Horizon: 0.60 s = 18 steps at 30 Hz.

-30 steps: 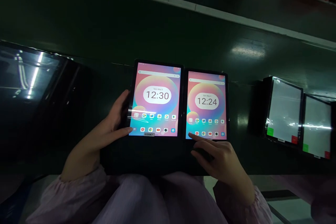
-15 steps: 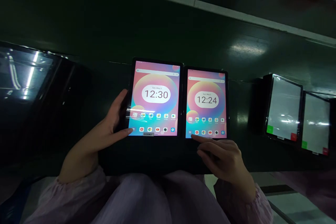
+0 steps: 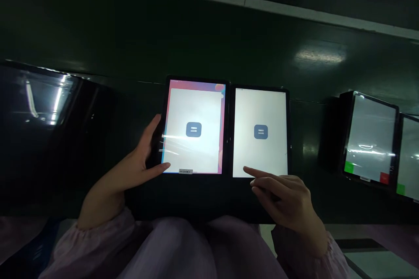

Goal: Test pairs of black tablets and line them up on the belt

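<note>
The left tablet (image 3: 204,109) and right tablet (image 3: 261,109) lie side by side on the counter (image 3: 196,48). The left hand (image 3: 134,168) clasps the left tablet's lower side, thumb over the screen corner. The right hand (image 3: 290,198) holds nothing, index finger extended over the right tablet's lower screen; contact is unclear. Light, single-fingertip touches should prevent stray input.
</note>
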Tool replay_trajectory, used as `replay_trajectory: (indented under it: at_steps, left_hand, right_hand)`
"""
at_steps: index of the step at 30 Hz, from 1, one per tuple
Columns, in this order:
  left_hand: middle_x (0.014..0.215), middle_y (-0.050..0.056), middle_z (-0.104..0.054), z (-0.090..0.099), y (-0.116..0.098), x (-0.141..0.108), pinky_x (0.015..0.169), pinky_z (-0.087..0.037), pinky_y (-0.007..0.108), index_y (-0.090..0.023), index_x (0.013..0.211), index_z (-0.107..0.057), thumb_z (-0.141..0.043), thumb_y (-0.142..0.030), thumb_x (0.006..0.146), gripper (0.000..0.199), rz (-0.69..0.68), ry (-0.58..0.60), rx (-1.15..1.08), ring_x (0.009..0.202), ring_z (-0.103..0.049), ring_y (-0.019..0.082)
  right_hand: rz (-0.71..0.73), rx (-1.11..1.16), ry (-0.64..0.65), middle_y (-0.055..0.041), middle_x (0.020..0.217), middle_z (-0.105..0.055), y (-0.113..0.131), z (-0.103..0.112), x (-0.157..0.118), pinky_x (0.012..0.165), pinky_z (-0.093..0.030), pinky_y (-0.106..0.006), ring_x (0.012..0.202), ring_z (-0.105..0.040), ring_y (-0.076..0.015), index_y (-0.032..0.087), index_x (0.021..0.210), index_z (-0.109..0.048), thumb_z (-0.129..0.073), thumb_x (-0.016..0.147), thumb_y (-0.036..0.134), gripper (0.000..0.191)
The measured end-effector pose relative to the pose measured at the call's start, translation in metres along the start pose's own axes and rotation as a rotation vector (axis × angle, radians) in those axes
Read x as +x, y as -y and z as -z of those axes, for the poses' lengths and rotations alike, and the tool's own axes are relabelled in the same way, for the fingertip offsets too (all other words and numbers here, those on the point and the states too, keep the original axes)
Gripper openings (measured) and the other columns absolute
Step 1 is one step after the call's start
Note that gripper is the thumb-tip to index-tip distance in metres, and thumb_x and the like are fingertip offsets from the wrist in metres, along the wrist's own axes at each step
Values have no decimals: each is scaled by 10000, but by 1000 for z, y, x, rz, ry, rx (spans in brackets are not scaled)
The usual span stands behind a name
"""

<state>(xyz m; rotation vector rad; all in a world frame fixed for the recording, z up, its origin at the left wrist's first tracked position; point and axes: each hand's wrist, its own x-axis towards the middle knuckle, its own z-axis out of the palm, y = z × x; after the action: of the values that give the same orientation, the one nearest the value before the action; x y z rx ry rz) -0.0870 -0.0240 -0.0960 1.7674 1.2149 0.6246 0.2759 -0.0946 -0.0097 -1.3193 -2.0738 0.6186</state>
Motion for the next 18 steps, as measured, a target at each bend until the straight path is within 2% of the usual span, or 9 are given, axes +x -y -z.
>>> replay_trajectory:
  at_steps: [5, 8, 11, 13, 15, 18]
  left_hand:
    - [1816, 55, -218, -1, 0, 0, 1225, -380, 639, -433, 1714, -186, -829, -593, 836, 1100, 77, -24, -129, 1635, -260, 405]
    - [1776, 76, -335, -2, -1, 4, 1210, -418, 649, -391, 1667, -379, -908, -648, 707, 1125, 219, -161, -230, 1634, -258, 433]
    - [1727, 99, -430, -2, -8, 16, 1185, -466, 650, -332, 1552, -575, -947, -711, 571, 1116, 395, -321, -277, 1617, -292, 472]
    - [1666, 110, -520, -2, -18, 29, 1167, -503, 631, -299, 1467, -664, -909, -746, 593, 1012, 476, -399, -270, 1585, -368, 470]
    - [1557, 126, -632, -6, -32, 42, 1137, -539, 620, -257, 1387, -724, -829, -712, 707, 825, 524, -490, -256, 1516, -484, 453]
    - [1374, 111, -750, -17, -52, 59, 1103, -570, 612, -234, 1274, -780, -700, -510, 845, 516, 576, -652, -258, 1381, -630, 400]
  right_hand:
    - [-10, -33, -40, -71, 1023, -864, -6, 11, 0, 374, -472, -208, 343, -529, -52, 206, 802, -702, -619, 1018, 139, 241]
    - [-80, -143, -115, -52, 933, -868, -13, 28, 4, 375, -458, -201, 342, -527, -57, 218, 799, -726, -628, 1021, 152, 251]
    - [-192, -316, -166, 12, 625, -764, -21, 46, 15, 383, -405, -203, 331, -477, -65, 211, 919, -776, -608, 1061, 232, 222]
    - [-268, -370, -187, 40, 523, -674, -28, 53, 24, 394, -368, -200, 346, -496, -75, 192, 975, -763, -567, 1087, 272, 240]
    - [-296, -356, -195, 9, 614, -744, -34, 52, 33, 398, -349, -193, 355, -510, -66, 185, 919, -703, -523, 1103, 287, 277]
    - [-262, -304, -167, -88, 899, -855, -41, 42, 41, 392, -349, -187, 341, -475, -39, 200, 806, -576, -481, 1109, 289, 329]
